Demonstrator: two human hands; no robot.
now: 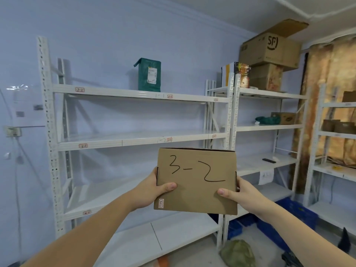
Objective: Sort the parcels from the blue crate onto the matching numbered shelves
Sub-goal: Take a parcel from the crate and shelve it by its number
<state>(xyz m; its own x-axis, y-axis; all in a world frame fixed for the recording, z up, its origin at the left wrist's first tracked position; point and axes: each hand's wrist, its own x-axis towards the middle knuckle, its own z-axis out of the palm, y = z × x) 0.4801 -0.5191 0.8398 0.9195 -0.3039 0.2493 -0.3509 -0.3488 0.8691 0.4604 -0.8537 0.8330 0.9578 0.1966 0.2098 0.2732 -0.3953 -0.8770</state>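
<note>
Both hands grip a cardboard box point(196, 182) marked "3-2": left hand point(152, 189) on its left edge, right hand point(240, 193) on its right, thumbs on the face. Box held up before white shelving point(134, 140); blue crate point(296, 211) low right.

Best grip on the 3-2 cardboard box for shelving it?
Probably the two short side edges, one hand from each side. The 3-2 cardboard box is flat and wide, held with its marked face toward the camera; the left hand and right hand already pinch its sides, thumbs on the face, keeping the label readable.
</note>
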